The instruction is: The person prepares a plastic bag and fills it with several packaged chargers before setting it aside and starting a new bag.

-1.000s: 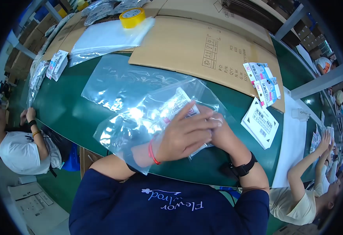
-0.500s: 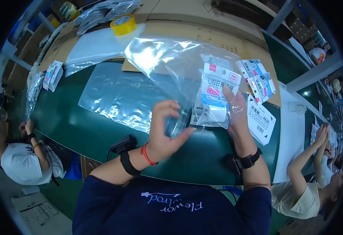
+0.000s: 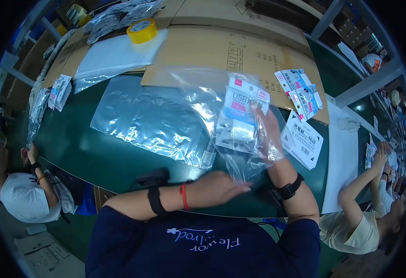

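Observation:
In my right hand [image 3: 268, 132] is a stack of white, blue and pink carded packs [image 3: 242, 104], gripped with the thumb on top. A large clear plastic bag [image 3: 196, 90] surrounds the packs and reaches over this hand to the wrist. My left hand [image 3: 217, 187] is near the table's front edge, its fingers pressed together at the bag's loose near edge; it is slightly blurred. Flat on the green table [image 3: 77, 139], left of the packs, lies another clear bag [image 3: 147, 123].
White printed cards [image 3: 303, 141] and more carded packs [image 3: 305, 99] lie to the right. Behind are a cardboard sheet [image 3: 198, 51], clear bags [image 3: 115, 55] and a yellow tape roll [image 3: 141, 31]. Co-workers sit at left [image 3: 29, 194] and right [image 3: 356, 222].
My right hand and the packs have shifted slightly left, and the bag has come down over them toward the wrist. My left hand has moved nearer to me and closed at the bag's edge.

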Available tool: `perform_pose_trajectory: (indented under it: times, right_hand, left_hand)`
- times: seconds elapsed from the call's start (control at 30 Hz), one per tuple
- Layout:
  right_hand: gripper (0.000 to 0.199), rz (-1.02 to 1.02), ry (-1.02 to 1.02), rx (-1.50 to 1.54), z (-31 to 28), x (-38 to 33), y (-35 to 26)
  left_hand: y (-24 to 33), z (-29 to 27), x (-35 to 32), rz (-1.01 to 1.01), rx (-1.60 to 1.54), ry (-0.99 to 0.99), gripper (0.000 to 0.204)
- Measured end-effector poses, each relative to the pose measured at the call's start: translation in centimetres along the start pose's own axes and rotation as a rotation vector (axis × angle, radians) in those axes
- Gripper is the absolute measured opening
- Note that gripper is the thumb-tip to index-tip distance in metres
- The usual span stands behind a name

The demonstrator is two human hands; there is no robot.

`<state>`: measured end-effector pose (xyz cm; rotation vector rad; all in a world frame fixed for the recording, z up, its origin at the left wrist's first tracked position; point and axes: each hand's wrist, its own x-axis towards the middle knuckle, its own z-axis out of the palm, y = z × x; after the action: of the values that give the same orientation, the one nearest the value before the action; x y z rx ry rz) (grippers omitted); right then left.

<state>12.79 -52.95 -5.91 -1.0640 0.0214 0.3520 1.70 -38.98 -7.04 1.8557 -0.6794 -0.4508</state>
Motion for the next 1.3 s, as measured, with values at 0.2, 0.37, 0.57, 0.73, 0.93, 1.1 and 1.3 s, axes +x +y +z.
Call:
perform_pose_trajectory:
  times: [0.2, 0.37, 0.57, 0.73, 0.93, 1.1, 1.3]
  right_hand:
    - [0.047, 0.123, -0.020, -0.002, 2.4, -0.3, 2.1]
    - [0.041, 0.423, -0.283, -0.249, 2.8, -0.4, 0.4]
    - [0.042, 0.271, -0.360, -0.673, 2.4, 0.1, 1.2]
    - [0.046, 0.281, -0.247, -0.130, 5.3, -0.1, 3.4]
    - [0.048, 0.218, -0.217, -0.034, 7.4, -0.5, 6.1]
    - [0.040, 0.347, -0.398, -0.370, 5.9, -0.2, 2.6]
    - [0.035, 0.579, -0.425, -0.463, 6.6, -0.1, 1.5]
  left_hand:
    - [1.7, 3.6, 0.0, 0.148, 0.191, -0.049, 0.031]
    - [1.9, 3.6, -1.0, 0.190, 0.095, -0.203, 0.032]
    - [2.2, 2.7, -1.2, 0.189, 0.124, -0.231, 0.032]
    - [1.2, 5.7, -1.4, 0.284, 0.003, -0.102, 0.032]
    - [1.8, 5.2, -1.5, 0.250, 0.074, -0.327, 0.028]
    - [3.8, -1.4, -2.8, 0.245, 0.149, -0.351, 0.027]
    - [2.4, -1.8, -0.7, 0.446, 0.594, 0.455, 0.025]
